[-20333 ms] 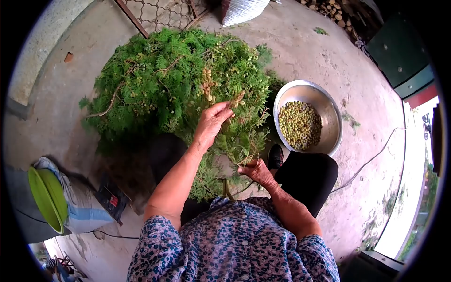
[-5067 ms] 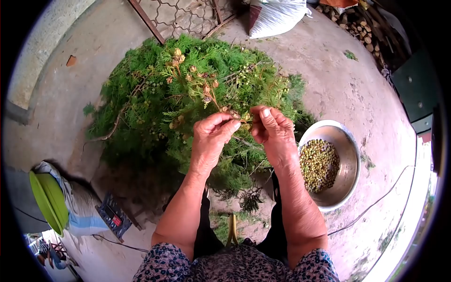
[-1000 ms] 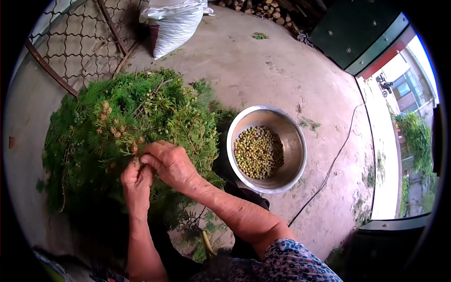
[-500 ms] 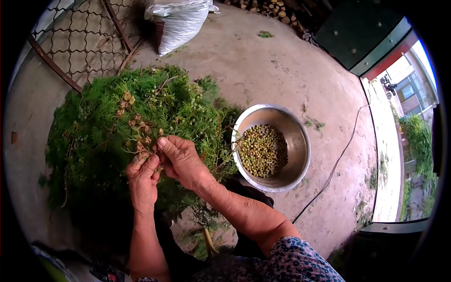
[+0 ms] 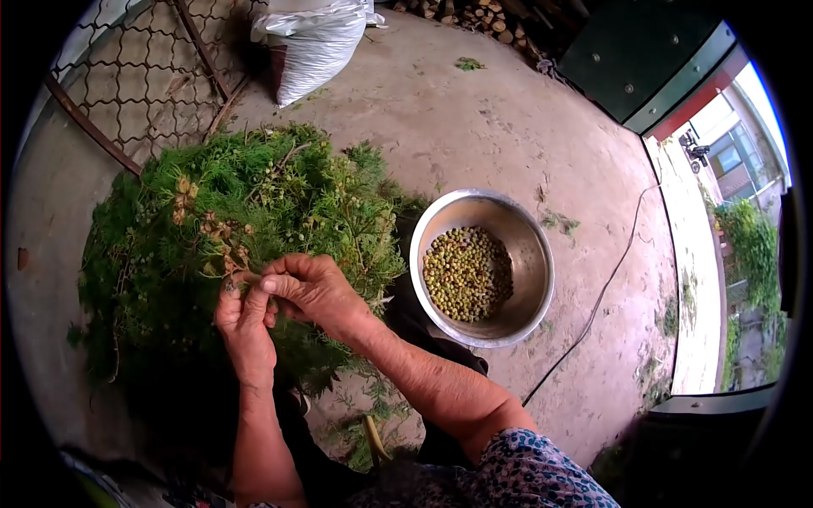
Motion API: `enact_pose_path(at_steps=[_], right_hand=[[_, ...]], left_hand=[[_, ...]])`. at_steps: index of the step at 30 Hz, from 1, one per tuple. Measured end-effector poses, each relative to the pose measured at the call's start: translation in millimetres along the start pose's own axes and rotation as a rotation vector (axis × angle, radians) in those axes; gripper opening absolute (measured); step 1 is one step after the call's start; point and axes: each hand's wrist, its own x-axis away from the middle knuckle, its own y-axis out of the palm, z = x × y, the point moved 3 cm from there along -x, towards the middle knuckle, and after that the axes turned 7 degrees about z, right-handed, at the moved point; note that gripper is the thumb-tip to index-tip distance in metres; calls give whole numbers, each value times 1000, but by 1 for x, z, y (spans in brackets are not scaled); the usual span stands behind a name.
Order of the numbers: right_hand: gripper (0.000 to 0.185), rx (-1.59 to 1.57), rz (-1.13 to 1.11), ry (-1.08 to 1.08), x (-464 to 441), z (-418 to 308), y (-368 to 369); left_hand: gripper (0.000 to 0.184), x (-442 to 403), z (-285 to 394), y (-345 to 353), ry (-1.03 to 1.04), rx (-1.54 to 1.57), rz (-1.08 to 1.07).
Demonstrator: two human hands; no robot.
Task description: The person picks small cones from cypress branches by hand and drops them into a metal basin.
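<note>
My left hand (image 5: 247, 334) is closed on the lower end of a conifer sprig (image 5: 222, 241) that bears brown, opened cones and points up and away from me. Right beside it, my right hand (image 5: 318, 295) is pinched, thumb against forefinger, close to the left fingertips. Whatever lies between its fingers is hidden. Both hands are above the near part of a large heap of green conifer branches (image 5: 330, 186). To the right of the heap stands a metal basin (image 5: 532, 292), partly filled with small round yellow-green cones or berries (image 5: 467, 275).
A white woven sack (image 5: 313, 59) stands behind the heap, next to a rusty wire mesh panel (image 5: 135, 76). Stacked firewood (image 5: 491, 19) lies at the back. A dark cable (image 5: 593, 322) runs over the concrete floor (image 5: 474, 144) towards the open doorway at right.
Both hands and the sprig have shifted slightly left. The right hand's fingers have moved a little lower along the stem, still near the left fingertips.
</note>
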Motion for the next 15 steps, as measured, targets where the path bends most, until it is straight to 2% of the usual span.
enact_pose_path(at_steps=[2,6,8,10,12,14,15], right_hand=[[21,8,-86,12,2,-5,2],[19,51,-54,42,2,-6,4],[15,241,-47,-34,2,-10,5],[14,304,-26,-74,4,-12,7],[13,365,-2,-114,5,-8,8],[15,625,75,-505,4,-10,10],[19,636,80,-499,4,-9,10]], left_hand=[[12,0,2,-1,-6,39,46],[12,-1,1,-1,22,21,24],[12,-1,0,-2,13,34,17],[12,-2,0,-1,6,48,8],[11,-1,1,-2,-40,6,103],[11,-2,-1,-3,-49,-14,125],[11,-2,-1,-2,-36,-25,113]])
